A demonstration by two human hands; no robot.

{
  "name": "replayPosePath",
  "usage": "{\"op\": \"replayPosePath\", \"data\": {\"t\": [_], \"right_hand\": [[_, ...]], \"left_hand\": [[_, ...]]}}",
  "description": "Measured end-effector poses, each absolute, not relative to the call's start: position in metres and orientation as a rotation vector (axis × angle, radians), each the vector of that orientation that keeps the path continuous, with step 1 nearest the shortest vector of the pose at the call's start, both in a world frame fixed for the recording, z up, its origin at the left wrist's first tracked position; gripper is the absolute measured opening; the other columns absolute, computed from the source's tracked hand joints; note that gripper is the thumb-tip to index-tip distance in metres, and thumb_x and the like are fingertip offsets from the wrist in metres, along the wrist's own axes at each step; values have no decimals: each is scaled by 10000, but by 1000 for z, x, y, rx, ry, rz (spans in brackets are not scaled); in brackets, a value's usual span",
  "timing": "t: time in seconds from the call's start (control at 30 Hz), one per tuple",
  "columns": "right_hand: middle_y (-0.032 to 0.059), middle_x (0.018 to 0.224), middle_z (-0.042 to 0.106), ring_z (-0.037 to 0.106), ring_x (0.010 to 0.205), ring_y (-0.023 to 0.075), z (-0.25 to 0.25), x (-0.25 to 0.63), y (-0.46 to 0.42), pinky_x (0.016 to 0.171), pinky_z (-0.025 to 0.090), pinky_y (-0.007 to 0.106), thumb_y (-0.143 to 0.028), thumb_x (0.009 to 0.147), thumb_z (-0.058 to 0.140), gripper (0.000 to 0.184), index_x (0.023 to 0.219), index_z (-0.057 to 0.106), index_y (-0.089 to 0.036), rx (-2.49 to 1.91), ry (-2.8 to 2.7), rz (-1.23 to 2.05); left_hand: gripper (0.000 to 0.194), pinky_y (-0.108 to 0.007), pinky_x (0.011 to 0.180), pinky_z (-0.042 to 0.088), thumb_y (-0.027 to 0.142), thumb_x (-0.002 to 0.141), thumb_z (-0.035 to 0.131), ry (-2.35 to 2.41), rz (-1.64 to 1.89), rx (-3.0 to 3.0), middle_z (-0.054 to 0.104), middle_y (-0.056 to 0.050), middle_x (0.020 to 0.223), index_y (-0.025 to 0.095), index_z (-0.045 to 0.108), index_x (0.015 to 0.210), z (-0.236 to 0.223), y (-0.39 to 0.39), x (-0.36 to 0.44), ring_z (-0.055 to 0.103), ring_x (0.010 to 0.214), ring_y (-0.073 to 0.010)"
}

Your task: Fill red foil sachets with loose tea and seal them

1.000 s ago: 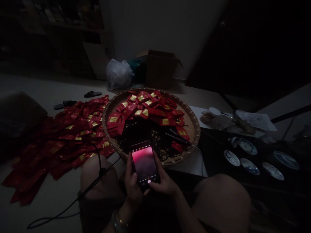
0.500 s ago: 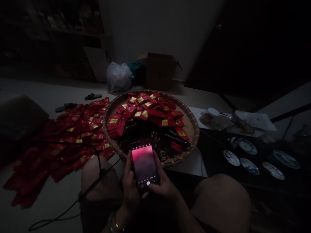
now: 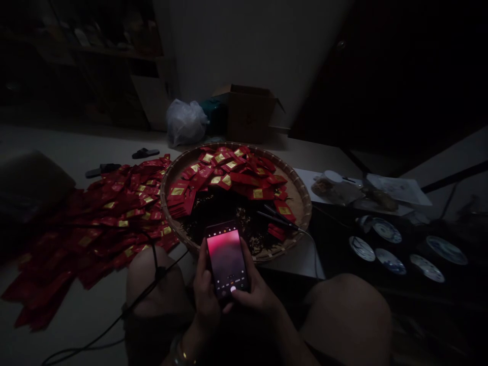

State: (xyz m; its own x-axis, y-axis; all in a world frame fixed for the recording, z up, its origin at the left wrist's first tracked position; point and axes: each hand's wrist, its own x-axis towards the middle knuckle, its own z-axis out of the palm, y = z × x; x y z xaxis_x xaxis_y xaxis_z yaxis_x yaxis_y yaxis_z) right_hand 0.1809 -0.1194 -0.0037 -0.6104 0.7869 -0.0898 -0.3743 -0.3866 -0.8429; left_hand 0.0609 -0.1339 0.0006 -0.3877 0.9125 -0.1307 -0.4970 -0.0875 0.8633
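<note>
Both my hands hold a lit smartphone (image 3: 227,262) upright above my lap, its screen showing a camera app with a pinkish blur. My left hand (image 3: 206,292) grips the phone's left side. Around its right side and lower edge is my right hand (image 3: 259,290), the thumb by the round shutter button. Just beyond the phone lies a round woven bamboo tray (image 3: 301,188) with red packets (image 3: 244,178) bearing gold labels, plus dark loose bits that look like tea leaves (image 3: 217,203). A dark hair-straightener-like tool (image 3: 280,218) with a cord rests on the tray's right part.
More red packets (image 3: 114,218) are heaped on the floor at left, near slippers (image 3: 145,153). A black cable (image 3: 141,295) crosses my left knee. Behind the tray stand a white plastic bag (image 3: 186,122) and a cardboard box (image 3: 249,114). Several patterned dishes (image 3: 391,261) lie at right.
The view has shifted very slightly. Both hands keep the same grip on the phone, and the things around stay in place.
</note>
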Motion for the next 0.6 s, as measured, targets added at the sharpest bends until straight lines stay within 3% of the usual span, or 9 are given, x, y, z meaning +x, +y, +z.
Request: {"op": "replayPosePath", "data": {"t": [0.23,0.4,0.6], "right_hand": [[116,1451,327,665,866,178,1,181,-120,674,601,353,-288,716,746,1241,1365,-301,-434,-659,-1108,2043],[114,1405,392,670,775,148,-2,180,-122,646,601,331,-331,697,767,1259,1371,-292,-429,-657,-1084,2039],[118,1451,319,652,824,163,1,180,-121,655,602,355,-368,689,769,1259,1370,-288,-436,-651,-1105,2036]], "left_hand": [[682,-381,953,472,498,793,511,1144,1697,587,428,-91,1450,224,394,1407,-1,-137,60,447,1277,-319],[683,-375,947,475,498,784,518,1177,1703,587,458,-93,1428,214,413,1396,2,-137,59,447,1277,-317],[693,-379,963,462,521,774,511,1187,1691,593,484,-90,1407,210,425,1387,2,-137,60,452,1272,-313]]}}
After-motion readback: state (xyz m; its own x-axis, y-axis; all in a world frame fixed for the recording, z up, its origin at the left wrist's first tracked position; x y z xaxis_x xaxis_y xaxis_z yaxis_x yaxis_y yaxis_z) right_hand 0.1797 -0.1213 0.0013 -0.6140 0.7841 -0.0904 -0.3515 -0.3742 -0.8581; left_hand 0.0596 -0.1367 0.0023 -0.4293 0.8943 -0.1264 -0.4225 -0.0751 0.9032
